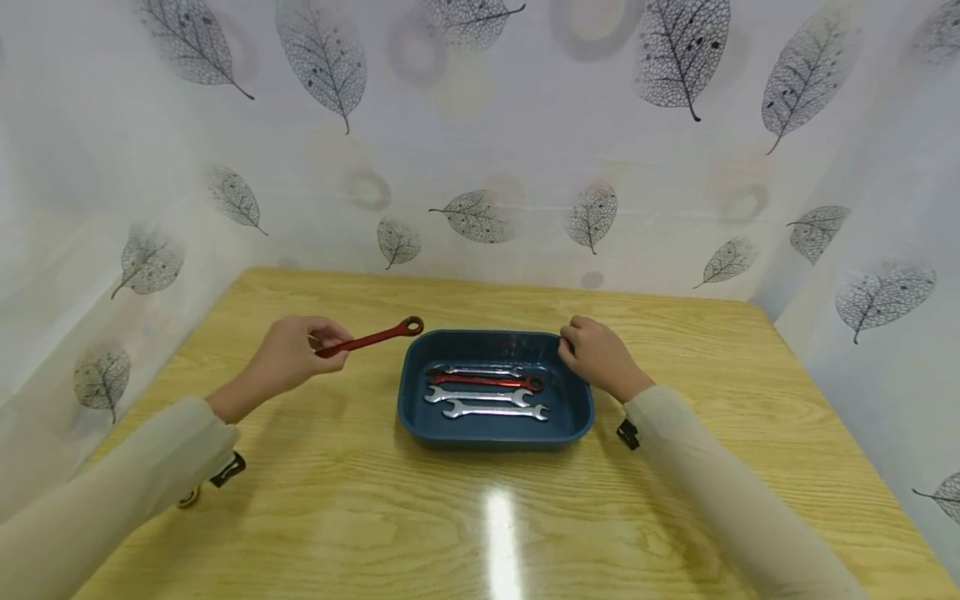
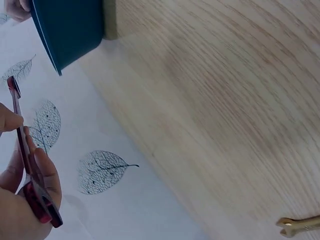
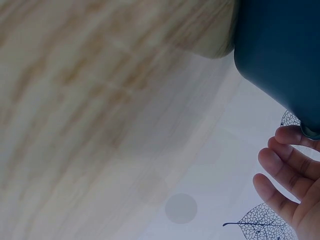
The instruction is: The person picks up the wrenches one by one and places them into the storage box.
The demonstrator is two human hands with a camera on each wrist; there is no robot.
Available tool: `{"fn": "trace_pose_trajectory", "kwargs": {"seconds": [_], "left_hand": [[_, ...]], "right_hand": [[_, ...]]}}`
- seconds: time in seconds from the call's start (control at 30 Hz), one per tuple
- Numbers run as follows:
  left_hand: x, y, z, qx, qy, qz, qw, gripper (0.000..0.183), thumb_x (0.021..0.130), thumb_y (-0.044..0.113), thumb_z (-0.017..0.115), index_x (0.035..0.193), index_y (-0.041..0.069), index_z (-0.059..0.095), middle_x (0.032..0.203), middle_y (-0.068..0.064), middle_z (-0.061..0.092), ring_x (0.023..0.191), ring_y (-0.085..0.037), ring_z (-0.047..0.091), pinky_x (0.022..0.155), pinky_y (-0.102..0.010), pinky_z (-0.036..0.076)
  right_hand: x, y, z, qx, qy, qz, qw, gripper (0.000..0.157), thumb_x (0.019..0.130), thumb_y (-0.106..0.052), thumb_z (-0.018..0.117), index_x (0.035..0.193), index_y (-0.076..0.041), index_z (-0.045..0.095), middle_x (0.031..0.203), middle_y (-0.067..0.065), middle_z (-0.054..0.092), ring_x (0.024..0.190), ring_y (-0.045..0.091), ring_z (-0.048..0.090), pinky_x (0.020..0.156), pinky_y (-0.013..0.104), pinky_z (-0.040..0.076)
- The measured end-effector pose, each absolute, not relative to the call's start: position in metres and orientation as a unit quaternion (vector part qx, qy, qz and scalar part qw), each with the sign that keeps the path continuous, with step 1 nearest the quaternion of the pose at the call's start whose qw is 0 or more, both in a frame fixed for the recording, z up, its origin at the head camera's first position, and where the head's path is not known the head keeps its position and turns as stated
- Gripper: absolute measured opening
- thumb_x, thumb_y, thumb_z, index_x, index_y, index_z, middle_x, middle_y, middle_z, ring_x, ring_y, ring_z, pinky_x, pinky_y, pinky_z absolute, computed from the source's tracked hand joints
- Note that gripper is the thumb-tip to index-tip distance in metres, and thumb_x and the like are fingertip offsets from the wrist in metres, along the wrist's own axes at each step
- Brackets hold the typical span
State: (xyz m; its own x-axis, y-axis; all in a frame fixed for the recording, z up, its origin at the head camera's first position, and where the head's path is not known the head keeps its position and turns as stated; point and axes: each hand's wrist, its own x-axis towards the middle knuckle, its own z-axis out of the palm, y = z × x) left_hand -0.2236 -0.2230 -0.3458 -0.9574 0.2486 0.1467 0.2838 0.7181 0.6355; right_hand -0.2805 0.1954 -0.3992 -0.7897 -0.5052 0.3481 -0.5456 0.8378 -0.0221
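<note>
My left hand pinches a red ratcheting combination wrench between thumb and fingers, its ring end pointing right, close to the blue tray's left rim. In the left wrist view, the red wrench lies across the fingers, above the table. My right hand grips the blue tray at its far right corner; in the right wrist view, fingers curl at the rim. Inside the tray lie another red wrench and several silver wrenches, roughly side by side.
A gold wrench lies on the wooden table, left of the tray; in the head view my left sleeve mostly hides it. A white leaf-printed cloth rises behind the table and along both sides.
</note>
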Motion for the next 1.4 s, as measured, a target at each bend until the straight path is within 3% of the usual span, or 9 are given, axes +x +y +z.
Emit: {"fn": "trace_pose_trajectory", "kwargs": {"seconds": [0.9, 1.4], "left_hand": [[-0.226, -0.141, -0.343, -0.222, -0.901, -0.372, 0.002, 0.011, 0.076, 0.006, 0.07, 0.087, 0.008, 0.07, 0.08, -0.003, 0.066, 0.071, -0.012, 0.056, 0.066, -0.026, 0.051], [-0.221, -0.101, -0.358, -0.26, -0.892, -0.364, -0.067, 0.013, 0.073, 0.004, 0.072, 0.085, 0.007, 0.071, 0.076, -0.002, 0.064, 0.066, -0.009, 0.052, 0.062, -0.02, 0.047]], "right_hand": [[-0.28, 0.196, -0.399, 0.281, -0.942, 0.067, 0.17, 0.017, 0.088, -0.011, 0.055, 0.074, -0.004, 0.061, 0.069, 0.007, 0.05, 0.058, 0.017, 0.044, 0.056, 0.032, 0.042], [-0.281, 0.196, -0.4, 0.284, -0.94, 0.073, 0.174, 0.018, 0.088, -0.011, 0.055, 0.073, -0.005, 0.061, 0.068, 0.006, 0.05, 0.058, 0.016, 0.043, 0.056, 0.032, 0.042]]}}
